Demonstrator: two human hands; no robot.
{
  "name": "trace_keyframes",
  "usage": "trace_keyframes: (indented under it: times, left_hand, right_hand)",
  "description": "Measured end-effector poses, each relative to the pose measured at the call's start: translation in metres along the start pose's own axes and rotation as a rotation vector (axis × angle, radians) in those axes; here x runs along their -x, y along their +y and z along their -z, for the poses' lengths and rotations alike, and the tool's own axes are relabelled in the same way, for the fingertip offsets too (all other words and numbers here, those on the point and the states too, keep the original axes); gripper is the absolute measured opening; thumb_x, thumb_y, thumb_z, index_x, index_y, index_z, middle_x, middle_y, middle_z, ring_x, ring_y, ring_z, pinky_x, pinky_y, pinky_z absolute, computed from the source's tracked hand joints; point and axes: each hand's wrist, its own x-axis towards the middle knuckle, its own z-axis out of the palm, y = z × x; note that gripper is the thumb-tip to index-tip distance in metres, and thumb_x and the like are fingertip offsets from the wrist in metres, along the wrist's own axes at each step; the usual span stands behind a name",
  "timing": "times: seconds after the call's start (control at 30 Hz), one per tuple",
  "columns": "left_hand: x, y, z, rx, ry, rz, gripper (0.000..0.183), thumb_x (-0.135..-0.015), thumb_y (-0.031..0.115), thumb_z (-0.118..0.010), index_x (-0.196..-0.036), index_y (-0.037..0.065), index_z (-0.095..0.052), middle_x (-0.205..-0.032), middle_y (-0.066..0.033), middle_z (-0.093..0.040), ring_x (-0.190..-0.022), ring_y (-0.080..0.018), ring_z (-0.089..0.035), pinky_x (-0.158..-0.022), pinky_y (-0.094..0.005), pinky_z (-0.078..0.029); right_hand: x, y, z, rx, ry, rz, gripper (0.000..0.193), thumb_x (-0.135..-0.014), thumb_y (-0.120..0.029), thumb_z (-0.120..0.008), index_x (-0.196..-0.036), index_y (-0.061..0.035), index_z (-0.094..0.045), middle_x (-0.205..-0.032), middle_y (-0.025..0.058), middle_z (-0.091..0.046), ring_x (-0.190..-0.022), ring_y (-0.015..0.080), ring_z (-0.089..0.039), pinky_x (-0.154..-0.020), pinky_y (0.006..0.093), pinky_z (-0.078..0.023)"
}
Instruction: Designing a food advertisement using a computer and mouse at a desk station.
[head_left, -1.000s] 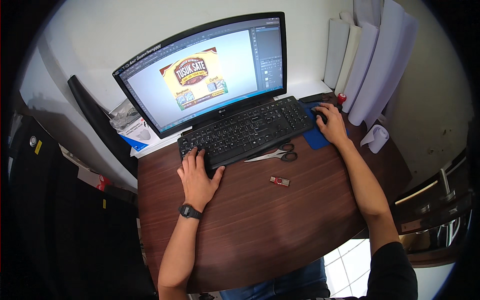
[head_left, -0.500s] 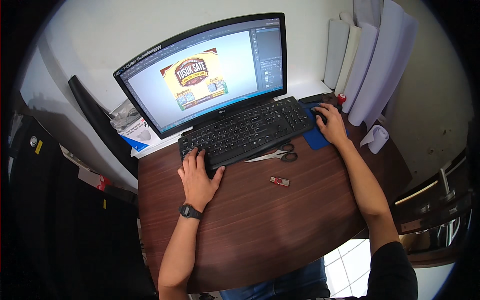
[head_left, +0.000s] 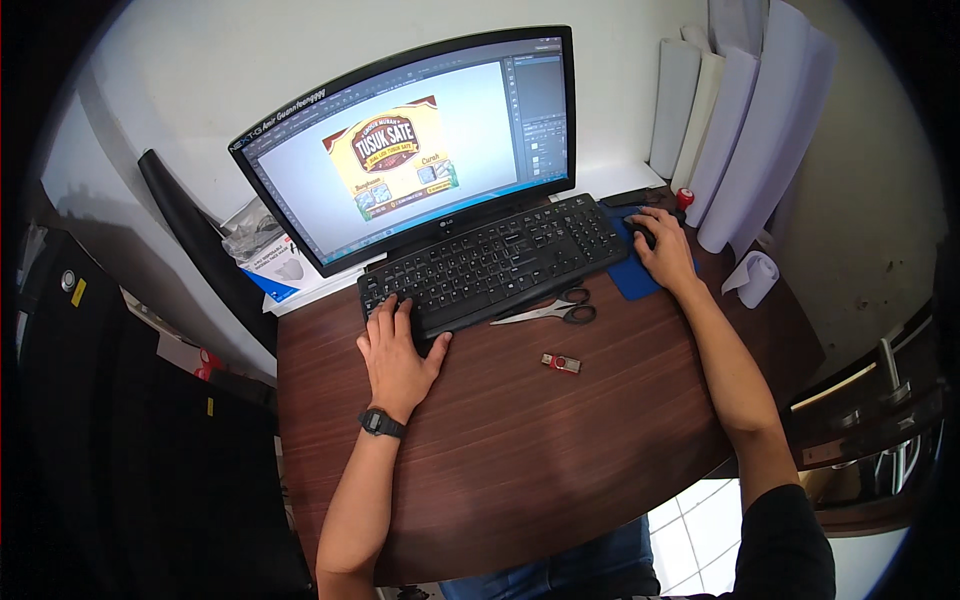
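My left hand (head_left: 397,355) rests at the left end of a black keyboard (head_left: 490,262), fingers spread over the keys and thumb by its front edge. A black watch is on that wrist. At the right, my right hand (head_left: 665,250) is curled over a dark computer mouse (head_left: 645,234) on a blue mouse pad (head_left: 636,280). Behind the keyboard stands a monitor (head_left: 415,150) with a colourful yellow, red and brown label design on its screen. Scissors (head_left: 560,308) with black handles lie against the keyboard's front edge. A red and silver USB stick (head_left: 561,363) lies nearer to me.
White paper rolls (head_left: 745,130) lean upright at the back right, with a small loose roll (head_left: 751,278) below them. A red-topped object (head_left: 684,197) stands beside the mouse pad. A box (head_left: 275,265) sits left of the monitor on the brown desk (head_left: 520,450).
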Motion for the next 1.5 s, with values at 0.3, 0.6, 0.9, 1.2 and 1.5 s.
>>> trace_keyframes:
  times: [0.3, 0.6, 0.9, 1.2, 1.5]
  left_hand:
    - [-0.001, 0.002, 0.001, 0.017, -0.005, 0.001, 0.074, -0.086, 0.043, -0.082, -0.141, 0.0, -0.057, -0.15, -0.0189, -0.051, -0.14, -0.0362, -0.044, -0.109, -0.0488, -0.034]
    - [0.001, -0.001, -0.001, 0.019, -0.012, 0.005, 0.075, -0.086, 0.043, -0.082, -0.142, 0.0, -0.057, -0.15, -0.0194, -0.05, -0.141, -0.0365, -0.043, -0.111, -0.0491, -0.033]
    - [0.0, -0.002, -0.001, 0.014, -0.014, 0.002, 0.076, -0.086, 0.044, -0.082, -0.143, 0.0, -0.056, -0.151, -0.02, -0.05, -0.142, -0.0365, -0.042, -0.113, -0.0496, -0.032]
    - [0.001, -0.002, 0.0, 0.027, -0.009, -0.003, 0.076, -0.087, 0.046, -0.081, -0.142, 0.0, -0.056, -0.152, -0.0203, -0.05, -0.143, -0.0365, -0.042, -0.114, -0.0498, -0.032]
    - [0.001, -0.002, -0.001, 0.02, -0.015, -0.009, 0.075, -0.087, 0.045, -0.08, -0.142, 0.0, -0.056, -0.151, -0.0199, -0.05, -0.143, -0.0366, -0.042, -0.113, -0.0502, -0.032]
  right_hand:
    - [0.0, 0.004, -0.001, -0.009, 0.004, 0.007, 0.033, -0.092, -0.015, -0.07, -0.124, -0.0072, -0.073, -0.137, 0.0163, -0.064, -0.128, 0.0367, -0.059, -0.107, 0.0459, -0.048]
    - [0.0, -0.002, 0.001, -0.019, 0.004, 0.007, 0.036, -0.091, -0.013, -0.07, -0.126, -0.0047, -0.071, -0.137, 0.0173, -0.064, -0.127, 0.0383, -0.059, -0.106, 0.0464, -0.049]
    - [0.0, -0.002, 0.001, -0.035, 0.018, 0.023, 0.037, -0.09, -0.013, -0.07, -0.126, -0.0047, -0.07, -0.136, 0.0168, -0.064, -0.126, 0.0384, -0.059, -0.105, 0.0461, -0.049]
    - [0.0, -0.003, 0.002, -0.029, 0.015, 0.03, 0.036, -0.089, -0.011, -0.071, -0.124, -0.0042, -0.07, -0.134, 0.0176, -0.064, -0.123, 0.0395, -0.06, -0.106, 0.045, -0.05]
    - [0.0, -0.001, 0.0, -0.036, 0.036, 0.035, 0.033, -0.088, -0.011, -0.07, -0.121, -0.0055, -0.071, -0.134, 0.0169, -0.065, -0.123, 0.0392, -0.061, -0.105, 0.0464, -0.05]
